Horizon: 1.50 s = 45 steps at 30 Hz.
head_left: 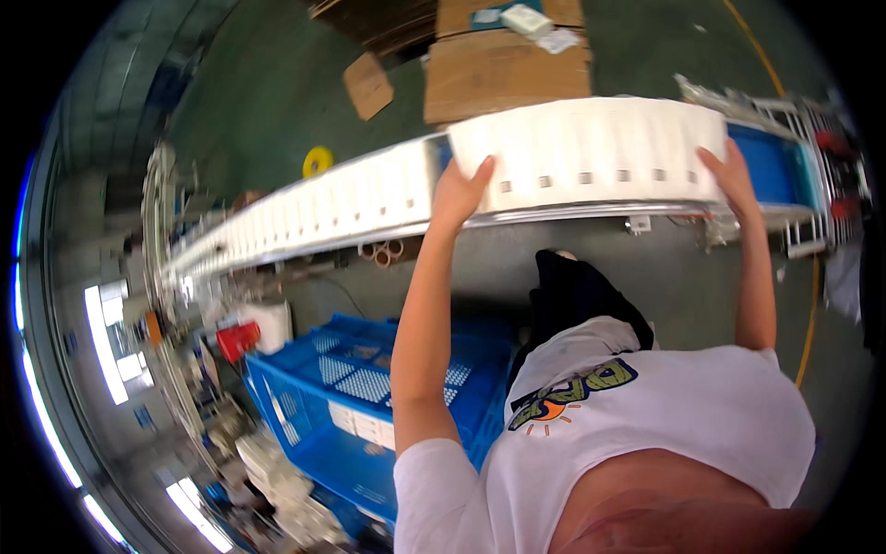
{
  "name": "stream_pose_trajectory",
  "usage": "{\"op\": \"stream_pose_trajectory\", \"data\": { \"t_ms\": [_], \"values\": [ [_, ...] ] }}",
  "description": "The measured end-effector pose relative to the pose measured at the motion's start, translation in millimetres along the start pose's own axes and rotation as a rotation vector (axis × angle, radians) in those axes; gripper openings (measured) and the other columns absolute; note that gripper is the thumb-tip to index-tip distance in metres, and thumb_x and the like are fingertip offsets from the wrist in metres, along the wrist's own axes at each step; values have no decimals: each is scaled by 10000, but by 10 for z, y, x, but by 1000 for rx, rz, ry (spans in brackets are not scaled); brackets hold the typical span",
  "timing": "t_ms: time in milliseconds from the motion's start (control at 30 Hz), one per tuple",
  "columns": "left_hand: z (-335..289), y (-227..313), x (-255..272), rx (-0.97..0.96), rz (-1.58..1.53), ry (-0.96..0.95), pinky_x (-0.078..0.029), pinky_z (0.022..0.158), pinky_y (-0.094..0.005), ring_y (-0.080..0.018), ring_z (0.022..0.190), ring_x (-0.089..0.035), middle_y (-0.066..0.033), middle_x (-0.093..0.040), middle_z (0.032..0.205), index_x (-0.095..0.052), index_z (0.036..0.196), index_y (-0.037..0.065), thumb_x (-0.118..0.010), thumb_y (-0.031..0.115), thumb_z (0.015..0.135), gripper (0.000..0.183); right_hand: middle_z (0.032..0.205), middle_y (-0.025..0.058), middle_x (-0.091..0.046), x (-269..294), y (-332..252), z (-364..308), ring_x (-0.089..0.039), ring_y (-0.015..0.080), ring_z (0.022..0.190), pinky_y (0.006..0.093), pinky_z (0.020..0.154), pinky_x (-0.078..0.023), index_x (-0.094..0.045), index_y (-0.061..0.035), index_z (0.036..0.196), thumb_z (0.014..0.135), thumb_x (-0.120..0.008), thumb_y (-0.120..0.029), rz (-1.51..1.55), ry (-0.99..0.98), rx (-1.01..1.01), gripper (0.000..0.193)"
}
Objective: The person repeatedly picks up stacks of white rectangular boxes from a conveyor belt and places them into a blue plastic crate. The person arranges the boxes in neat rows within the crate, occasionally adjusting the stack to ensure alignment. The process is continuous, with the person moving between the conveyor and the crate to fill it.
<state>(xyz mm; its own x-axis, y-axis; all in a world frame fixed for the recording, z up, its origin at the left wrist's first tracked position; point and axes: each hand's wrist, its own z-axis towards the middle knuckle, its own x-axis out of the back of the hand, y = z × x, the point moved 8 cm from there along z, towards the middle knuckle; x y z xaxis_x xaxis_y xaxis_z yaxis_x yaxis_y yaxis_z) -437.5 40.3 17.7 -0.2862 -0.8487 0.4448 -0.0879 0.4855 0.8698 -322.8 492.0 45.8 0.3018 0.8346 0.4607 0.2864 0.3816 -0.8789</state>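
Single head-worn fisheye view, looks steeply down and forward over the person's own white-shirted chest and raised forearms, close to the long row of white flat boxes (591, 152) on the metal conveyor (591, 214), blue plastic crate (305, 406) lower left, edges bent at rim.

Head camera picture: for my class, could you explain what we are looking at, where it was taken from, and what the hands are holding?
The camera sits on a person's head and looks down, so its wide lens bends straight edges. The two bare arms rising from the lower edge are that person's own. The left hand and right hand press in on the two ends of a long row of white boxes over a conveyor with a blue belt. More white boxes run along the conveyor to the left. Below stands a blue plastic crate; cardboard cartons lie beyond.
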Motion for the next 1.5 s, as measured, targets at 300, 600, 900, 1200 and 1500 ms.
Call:
{"op": "stream_pose_trajectory", "data": {
  "t_ms": [300, 600, 900, 1200, 1500],
  "values": [
    [-1794, 637, 2064, -256, -145, 593, -436, 857, -336, -224, 979, -561, -157, -599, 1062, -454, 1195, -29, -655, 376, 798, 602, 983, 121, -622, -450, -2268, -178, -599, 156, 820, 262, 717, -477, -520, 11, 1111, 784, -693, -315, -109, 103, 562, 493],
    [-5505, -2017, 3253, -186, -539, 1194, -360, 974, -339, -220, 1152, -451, -124, -463, 1273, -356, 1309, -11, -559, 424, 875, 647, 909, 131, -647, -3560, -4526, -3511, -644, 202, 744, 315, 641, -493, -539, 14, 1023, 714, -719, -448, 145, -619, 1167, 584],
    [-7840, -4590, 3242, 7, -887, 1540, -410, 953, -356, -247, 1175, -471, -129, -437, 1329, -310, 1352, 4, -477, 361, 933, 575, 864, 185, -602, -6847, -4585, -6357, -617, 291, 779, 379, 702, -479, -522, 4, 975, 710, -677, -514, -274, -889, 1527, 602],
    [-8259, -5798, 4809, 372, -659, 1399, -428, 910, -339, -224, 1112, -524, -134, -514, 1249, -403, 1301, -20, -568, 423, 874, 637, 926, 200, -614, -9362, -3731, -6278, -626, 259, 845, 329, 743, -486, -517, 71, 1082, 681, -707, -536, -213, -1201, 1082, 752],
    [-7762, -7281, 4742, 655, -208, 1406, -394, 923, -334, -252, 1124, -496, -166, -496, 1250, -352, 1321, -21, -578, 499, 832, 749, 1055, 80, -575, -10502, -2494, -6307, -533, 279, 1026, 422, 828, -415, -637, -88, 1011, 851, -530, -266, -896, -392, 2051, 262]
  ]
}}
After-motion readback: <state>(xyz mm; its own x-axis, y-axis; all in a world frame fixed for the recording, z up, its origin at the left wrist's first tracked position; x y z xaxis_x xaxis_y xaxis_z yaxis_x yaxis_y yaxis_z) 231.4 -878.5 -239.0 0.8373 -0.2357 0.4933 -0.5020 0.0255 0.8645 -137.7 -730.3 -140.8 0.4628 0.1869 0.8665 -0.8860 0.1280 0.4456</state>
